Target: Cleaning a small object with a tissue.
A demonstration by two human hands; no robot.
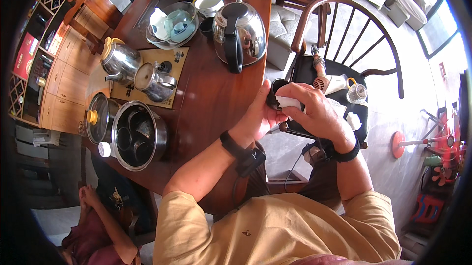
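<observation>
In front of me, just past the table's right edge, my left hand (254, 119) is closed around a small dark cup (276, 89). My right hand (318, 112) pinches a crumpled white tissue (289, 102) against the cup's opening. Part of the cup is hidden by the fingers. On the wooden table (211, 105) to the left stands a steel pot (163, 143) with several dark cups inside. A steel kettle (253, 31) with a black handle is the nearest thing beyond my hands.
Left on the table are a steel teapot (123, 61), a steel pitcher (153, 85), a glass lid (101, 110) and a glass bowl (167, 41) of cups. A chair (344, 88) at right bears a glass teapot (357, 93). Another person's clasped hands (88, 196) are at lower left.
</observation>
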